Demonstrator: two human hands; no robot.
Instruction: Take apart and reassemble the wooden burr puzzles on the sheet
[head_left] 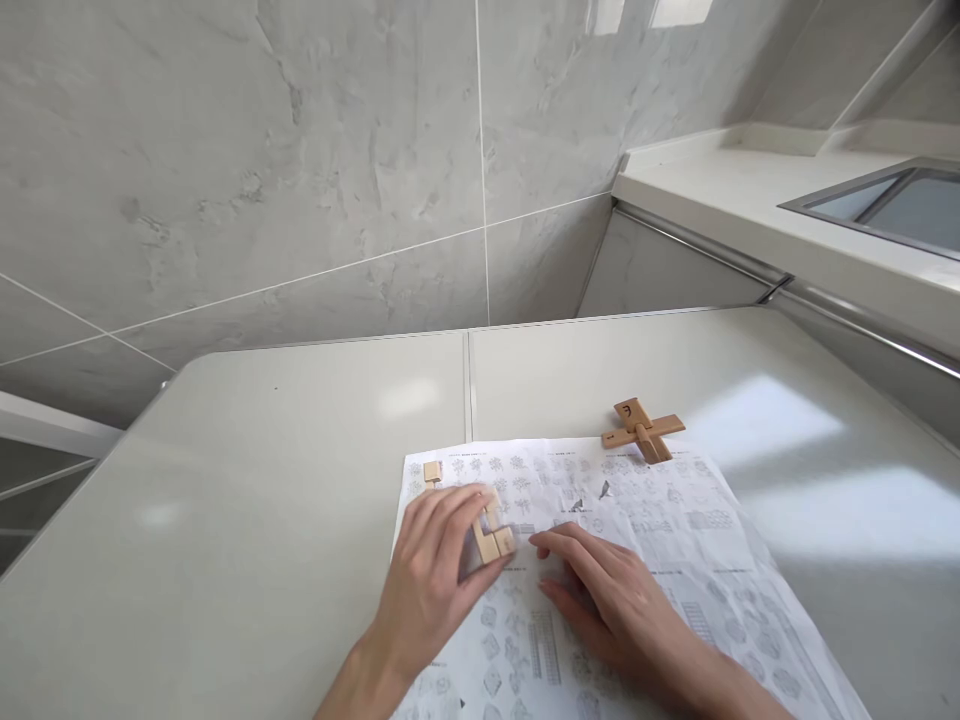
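Observation:
My left hand point(442, 555) is closed on a notched light-wood puzzle piece point(491, 543), fingers over its far side and thumb along its near edge. To the right, my right hand point(611, 595) hovers over or rests on the printed paper sheet point(525, 610); its thumb and forefinger are apart with nothing between them. Another small light-wood piece point(433, 471) lies at the sheet's upper left corner, just beyond my left fingers, partly hidden by them. A cross of joined darker wooden pieces point(643, 432), marked with inked figures, sits at the sheet's far edge.
The sheet carries rows of small diagrams and has dark torn spots point(604, 489). Under it is a glossy pale table point(225, 500) with a seam running away from me. Behind stands a grey tiled wall point(337, 150); a white counter point(705, 180) with an inset sink is at the right.

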